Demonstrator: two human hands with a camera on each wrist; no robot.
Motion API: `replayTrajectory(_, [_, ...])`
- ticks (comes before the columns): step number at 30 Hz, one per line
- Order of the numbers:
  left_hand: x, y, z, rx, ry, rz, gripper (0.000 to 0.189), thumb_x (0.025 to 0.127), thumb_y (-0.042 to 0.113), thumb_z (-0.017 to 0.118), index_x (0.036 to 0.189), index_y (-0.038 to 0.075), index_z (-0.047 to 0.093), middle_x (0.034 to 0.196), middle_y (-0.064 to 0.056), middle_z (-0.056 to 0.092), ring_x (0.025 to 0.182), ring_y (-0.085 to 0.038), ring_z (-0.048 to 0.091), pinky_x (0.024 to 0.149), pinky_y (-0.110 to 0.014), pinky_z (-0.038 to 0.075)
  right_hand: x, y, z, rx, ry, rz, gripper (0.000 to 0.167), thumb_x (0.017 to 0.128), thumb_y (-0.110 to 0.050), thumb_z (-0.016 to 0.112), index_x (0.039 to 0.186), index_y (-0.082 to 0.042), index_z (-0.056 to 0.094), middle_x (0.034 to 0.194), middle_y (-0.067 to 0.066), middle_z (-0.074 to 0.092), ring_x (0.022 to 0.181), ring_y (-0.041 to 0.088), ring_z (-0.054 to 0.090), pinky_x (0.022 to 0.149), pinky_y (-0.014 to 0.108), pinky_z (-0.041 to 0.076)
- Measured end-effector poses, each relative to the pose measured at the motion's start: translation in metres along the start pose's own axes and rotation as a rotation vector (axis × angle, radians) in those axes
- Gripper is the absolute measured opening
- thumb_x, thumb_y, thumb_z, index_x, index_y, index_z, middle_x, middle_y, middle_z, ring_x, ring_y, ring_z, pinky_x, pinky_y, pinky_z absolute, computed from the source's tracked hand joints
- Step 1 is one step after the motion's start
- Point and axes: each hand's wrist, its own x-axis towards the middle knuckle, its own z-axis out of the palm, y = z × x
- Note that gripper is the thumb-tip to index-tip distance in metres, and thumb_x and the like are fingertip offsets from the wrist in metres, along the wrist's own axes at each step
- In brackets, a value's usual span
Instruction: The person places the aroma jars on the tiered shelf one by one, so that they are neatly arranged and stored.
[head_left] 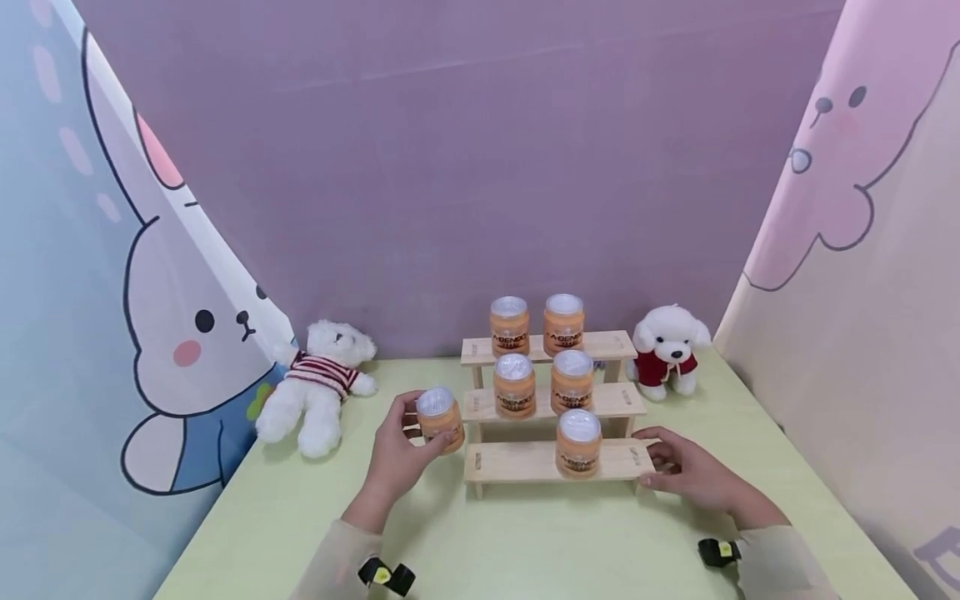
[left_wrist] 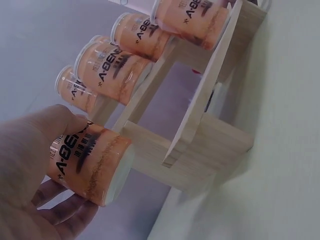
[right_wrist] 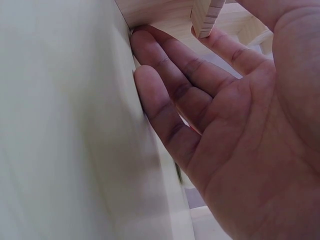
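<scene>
My left hand (head_left: 405, 450) grips an orange can (head_left: 441, 421) with a clear lid and dark lettering, its thumb across the front. The can is in the air, slightly tilted, just left of a three-tier wooden stand (head_left: 517, 462). In the left wrist view, the same can (left_wrist: 90, 160) sits between thumb and fingers. At the right end of the lowest tier, my right hand (head_left: 693, 473) holds the stand between thumb and fingers. In the right wrist view, the fingers of the right hand (right_wrist: 220, 115) reach around the plank end (right_wrist: 206, 19); the thumb tip is out of frame.
Matching cans stand on the tiers: two on top, two in the middle, and one can (head_left: 578, 446) right of centre below. A white plush bear (head_left: 318, 383) lies at left. A white plush dog (head_left: 667, 354) sits right of the stand. Fabric walls surround the pale table (head_left: 540, 542).
</scene>
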Motion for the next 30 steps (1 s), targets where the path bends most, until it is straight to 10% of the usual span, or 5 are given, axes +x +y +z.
replayTrajectory(30, [-0.02,0.021,0.034,-0.038,-0.085,0.121,0.07,0.079,0.019,0.095,0.137,0.019,0.057,0.123,0.005,0.066,0.112,-0.018,0.063,0.086,-0.043,0.06,0.001,-0.004,-0.001,0.019,-0.014,-0.02,0.066,0.096,-0.014,0.079,0.15,0.0,0.043,0.119,0.018,0.071,0.099,0.026,0.07,0.077,0.032,0.059])
